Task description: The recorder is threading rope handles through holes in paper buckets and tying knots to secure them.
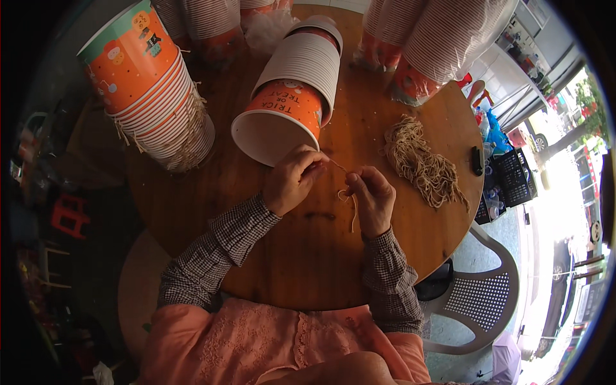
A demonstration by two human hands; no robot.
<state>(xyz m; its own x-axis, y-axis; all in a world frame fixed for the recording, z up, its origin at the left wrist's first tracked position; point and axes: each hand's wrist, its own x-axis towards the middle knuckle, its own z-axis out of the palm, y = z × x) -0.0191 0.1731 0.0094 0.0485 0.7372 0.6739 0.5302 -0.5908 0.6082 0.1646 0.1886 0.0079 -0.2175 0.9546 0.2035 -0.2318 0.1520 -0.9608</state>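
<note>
Between my two hands runs a short length of tan cord [337,165]. My left hand [294,179] pinches one end, right beside the rim of an orange paper bucket [282,106] lying on its side. My right hand [371,197] pinches the cord a little to the right, and a loose tail hangs below its fingers. The bucket's open mouth points toward me, and a row of nested white-rimmed buckets [301,54] lies behind it. To the right of my right hand rests a tangled heap of tan cords [423,160] on the wooden table [289,250].
A tall stack of orange buckets [154,90] with cord strands hanging from it stands at the left. Plastic-wrapped bucket stacks [443,48] line the back. A small black object [477,160] lies at the right table edge. A grey plastic chair [481,295] stands at the right.
</note>
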